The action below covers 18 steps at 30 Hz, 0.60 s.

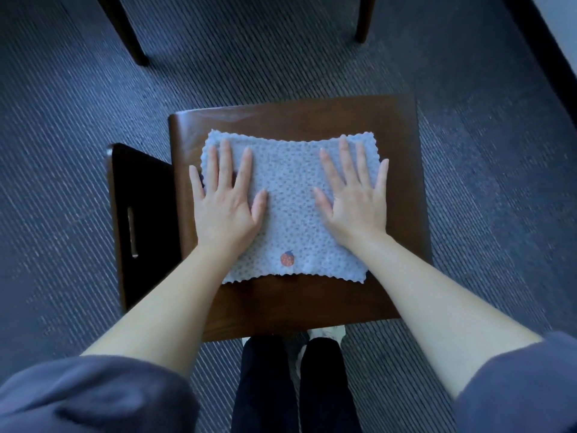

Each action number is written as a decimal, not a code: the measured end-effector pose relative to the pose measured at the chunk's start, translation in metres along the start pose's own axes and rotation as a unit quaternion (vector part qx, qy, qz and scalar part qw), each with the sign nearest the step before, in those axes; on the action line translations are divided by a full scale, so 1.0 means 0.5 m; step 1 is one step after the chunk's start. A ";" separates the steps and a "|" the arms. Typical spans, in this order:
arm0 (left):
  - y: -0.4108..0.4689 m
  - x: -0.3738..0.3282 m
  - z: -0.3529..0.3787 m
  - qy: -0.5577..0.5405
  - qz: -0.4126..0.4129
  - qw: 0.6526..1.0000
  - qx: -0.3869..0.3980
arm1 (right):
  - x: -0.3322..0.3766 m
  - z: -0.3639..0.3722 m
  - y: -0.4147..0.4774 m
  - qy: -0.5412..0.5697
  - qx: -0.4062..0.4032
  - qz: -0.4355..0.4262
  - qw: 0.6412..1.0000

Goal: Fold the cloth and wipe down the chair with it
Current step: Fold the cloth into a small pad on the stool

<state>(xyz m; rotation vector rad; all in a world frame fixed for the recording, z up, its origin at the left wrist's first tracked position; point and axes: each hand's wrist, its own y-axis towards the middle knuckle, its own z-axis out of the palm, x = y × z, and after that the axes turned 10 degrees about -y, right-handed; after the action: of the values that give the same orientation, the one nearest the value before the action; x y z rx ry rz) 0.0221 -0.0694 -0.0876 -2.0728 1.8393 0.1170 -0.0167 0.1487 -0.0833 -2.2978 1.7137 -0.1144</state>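
Note:
A pale blue textured cloth (290, 195) with a small red strawberry print near its front edge lies flat on the dark wooden chair seat (399, 170). My left hand (224, 201) presses palm down on the cloth's left part, fingers spread, little finger reaching over the cloth's left edge. My right hand (356, 198) lies palm down on the cloth's right part, fingers spread too. Neither hand grips anything. The chair's backrest (140, 220), with a slot handle, stands to the left of the seat.
Dark striped carpet (484, 89) surrounds the chair. Two wooden legs of other furniture (131, 35) stand at the top. My legs and white shoes (327, 332) are just below the seat's front edge. A dark wall base runs along the top right.

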 end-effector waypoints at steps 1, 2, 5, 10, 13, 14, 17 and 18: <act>-0.002 0.000 -0.003 0.001 0.001 1.000 -0.001 | 0.000 -0.003 -0.003 0.001 -0.001 0.009 1.000; -0.003 -0.005 -0.006 0.004 0.010 1.000 -0.004 | 0.004 -0.007 -0.007 0.005 -0.007 0.016 1.000; 0.007 -0.028 -0.011 0.005 0.073 0.997 -0.021 | 0.029 -0.010 -0.018 0.018 -0.024 0.003 1.000; 0.051 0.003 -0.010 0.009 0.054 0.998 -0.015 | 0.011 0.003 0.014 0.013 -0.015 0.042 0.999; 0.048 0.005 -0.015 -0.005 0.033 0.999 -0.017 | -0.002 0.002 0.011 0.004 -0.012 0.054 0.998; 0.038 -0.001 -0.018 -0.013 0.026 0.999 -0.023 | -0.002 -0.004 0.004 0.004 -0.011 0.062 0.998; -0.021 -0.022 -0.013 -0.019 0.061 0.998 -0.020 | 0.016 -0.021 -0.039 0.021 -0.016 0.043 0.999; -0.047 -0.027 -0.004 -0.015 0.087 0.996 -0.008 | 0.028 -0.020 -0.058 0.024 -0.018 0.016 0.999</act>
<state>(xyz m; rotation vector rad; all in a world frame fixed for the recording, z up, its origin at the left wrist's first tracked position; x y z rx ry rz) 0.0426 -0.0555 -0.0767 -1.9080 2.0032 0.2076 0.0122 0.1414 -0.0674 -2.3107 1.7879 -0.1340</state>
